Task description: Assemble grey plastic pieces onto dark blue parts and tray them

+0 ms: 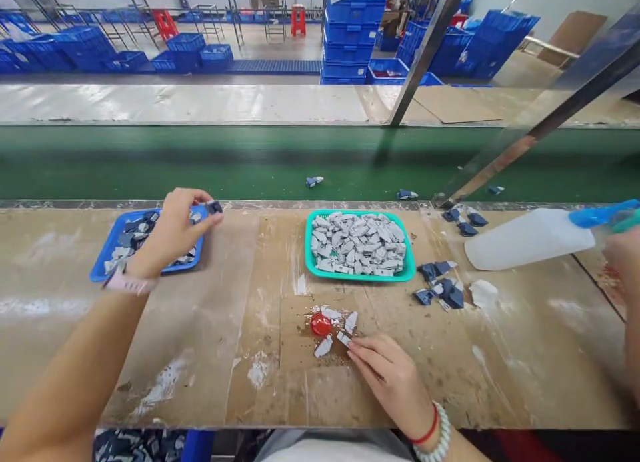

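Note:
My left hand (183, 229) is above the right edge of a blue tray (95, 273), pinching a dark blue and grey plastic part (214, 207). Dark and grey pieces fill that tray. At the front middle, my right hand (387, 375) pinches a small light-grey plastic piece (344, 339) close to the cardboard. Beside its fingertips sits a round red cap (321, 325), with a few loose grey pieces (323, 346) around it. Behind them stands a turquoise tray (311, 265) heaped with similar grey pieces.
Dark blue assembled parts (445, 292) lie in clusters at right. Another person's hand (625, 255) is by a white bottle with a blue top (517, 239). A green conveyor belt (225, 162) carries several parts. A metal post (425, 52) rises behind; blue crates (350, 32) are stacked beyond.

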### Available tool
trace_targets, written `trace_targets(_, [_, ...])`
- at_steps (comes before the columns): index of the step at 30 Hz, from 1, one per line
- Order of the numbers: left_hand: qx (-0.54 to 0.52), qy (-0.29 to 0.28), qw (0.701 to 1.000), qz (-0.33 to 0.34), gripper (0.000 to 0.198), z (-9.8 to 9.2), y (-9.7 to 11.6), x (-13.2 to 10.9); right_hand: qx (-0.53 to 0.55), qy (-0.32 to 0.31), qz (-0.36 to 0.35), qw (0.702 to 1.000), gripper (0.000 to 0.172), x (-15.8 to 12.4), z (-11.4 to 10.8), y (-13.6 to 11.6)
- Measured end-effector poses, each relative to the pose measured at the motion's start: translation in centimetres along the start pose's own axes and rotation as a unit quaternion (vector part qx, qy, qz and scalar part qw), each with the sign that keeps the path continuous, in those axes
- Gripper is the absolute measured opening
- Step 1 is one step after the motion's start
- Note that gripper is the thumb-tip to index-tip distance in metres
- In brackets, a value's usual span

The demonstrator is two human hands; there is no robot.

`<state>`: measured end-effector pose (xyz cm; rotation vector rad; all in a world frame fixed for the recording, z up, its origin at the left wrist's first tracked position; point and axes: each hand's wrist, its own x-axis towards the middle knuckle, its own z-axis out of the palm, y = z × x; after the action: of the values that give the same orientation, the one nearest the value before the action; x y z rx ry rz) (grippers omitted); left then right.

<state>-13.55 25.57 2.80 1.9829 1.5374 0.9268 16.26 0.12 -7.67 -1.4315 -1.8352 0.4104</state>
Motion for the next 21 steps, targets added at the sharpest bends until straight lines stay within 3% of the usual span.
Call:
trace_targets(3, [-0.012,-0.018,0.999,0.036,0.030,-0.8,0.1,-7.0,-0.065,-0.021,-0.035,0.997,0.020,-1.0,0.9,-0.3])
trace_targets(6, [-0.179,-0.050,0.981,-0.050,0.025,-0.1,1.1,-14.5,-0.100,-0.041,-0.065,0.992,0.020,-1.6,1.0,-0.5])
trace_targets(9, [-0.305,-0.073,0.940,-0.131,0.024,2.1,2.0,-19.6,-0.089,-0.035,-0.081,0.992,0.020,-2.1,0.9,-0.6])
trace_targets(12, [-0.367,-0.077,0.908,-0.187,0.027,5.0,2.9,-21.8,-0.029,-0.019,-0.063,0.997,0.020,-2.4,0.8,-0.7])
trace_targets(15, [-0.358,-0.142,0.900,-0.202,0.030,7.7,4.1,-22.2,0.117,0.003,0.049,0.992,0.013,-2.0,0.1,-0.9])
trace_targets(17, [-0.343,-0.190,0.902,-0.182,0.025,9.1,5.4,-22.1,0.249,0.008,0.169,0.954,0.011,-1.2,-0.6,-1.2])
trace_targets(19, [-0.346,-0.212,0.901,-0.157,0.022,10.3,7.0,-21.9,0.368,0.007,0.269,0.890,0.017,-0.3,-1.3,-1.6])
trace_targets(21, [-0.360,-0.221,0.898,-0.128,0.025,11.2,8.7,-21.7,0.441,0.013,0.305,0.844,0.021,0.5,-2.1,-2.2])
